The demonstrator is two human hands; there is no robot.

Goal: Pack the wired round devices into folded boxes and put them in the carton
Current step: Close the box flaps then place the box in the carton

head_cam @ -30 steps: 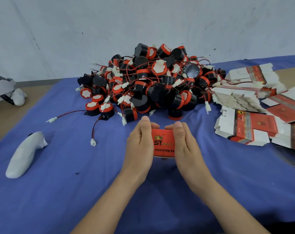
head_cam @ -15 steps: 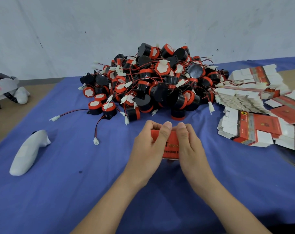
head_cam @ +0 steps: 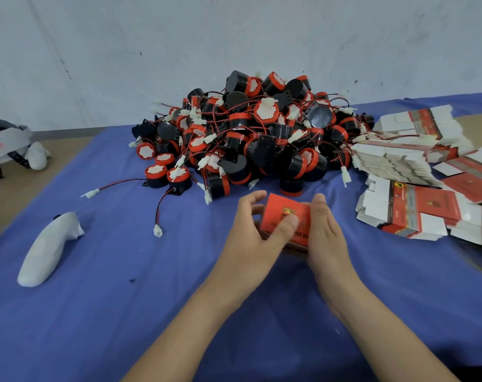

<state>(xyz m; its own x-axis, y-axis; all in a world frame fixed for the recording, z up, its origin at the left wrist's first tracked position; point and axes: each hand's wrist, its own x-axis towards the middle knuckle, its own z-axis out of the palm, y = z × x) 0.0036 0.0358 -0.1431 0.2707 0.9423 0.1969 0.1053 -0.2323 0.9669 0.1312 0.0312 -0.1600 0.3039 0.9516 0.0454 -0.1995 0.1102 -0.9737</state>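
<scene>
A small red box [head_cam: 282, 213] with gold print sits between my two hands above the blue cloth [head_cam: 151, 285]. My left hand [head_cam: 255, 232] grips its left side, thumb pressed across the printed front. My right hand [head_cam: 324, 232] holds the right side with thumb at the top corner. Behind them rises a big pile of black and red round devices [head_cam: 251, 139] with red wires and white plugs. Flat unfolded boxes [head_cam: 416, 210] lie stacked to the right. No carton is in view.
A white handheld controller [head_cam: 45, 250] lies on the cloth at the left. A white headset [head_cam: 5, 142] rests on the brown tabletop at the far left. Two devices with loose wires [head_cam: 168, 177] trail out from the pile's left front. A pale wall stands behind.
The box has turned in my hands from a flat wide band to a tilted block. My left thumb has moved across its front, and my right hand slid to its right side.
</scene>
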